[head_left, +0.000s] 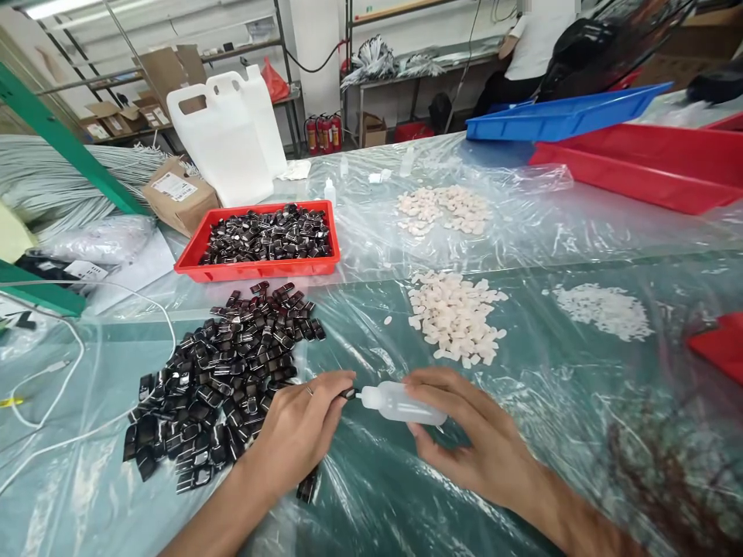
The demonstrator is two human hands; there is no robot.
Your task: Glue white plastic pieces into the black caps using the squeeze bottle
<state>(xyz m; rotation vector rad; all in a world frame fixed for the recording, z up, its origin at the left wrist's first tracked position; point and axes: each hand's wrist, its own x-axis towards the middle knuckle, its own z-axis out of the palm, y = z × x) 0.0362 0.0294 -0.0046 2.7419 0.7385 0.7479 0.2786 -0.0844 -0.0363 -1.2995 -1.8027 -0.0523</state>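
Note:
My right hand [487, 445] grips a small translucent squeeze bottle [400, 404], its nozzle pointing left. My left hand [302, 429] pinches a small black part [349, 393] right at the nozzle tip. Just left of my left hand lies a loose heap of black shiny parts [226, 371] on the plastic-covered table [371, 480]. Beyond the bottle sits a pile of small white pieces [456, 313].
A red tray [255, 268] holds more black parts. Two further white piles [444, 209] [604, 309] lie on the table. White jugs [224, 139], a cardboard box [179, 193], blue tray [557, 116] and red trays [650, 166] stand behind. White cables [87, 371] run at left. A person [534, 46] sits far back.

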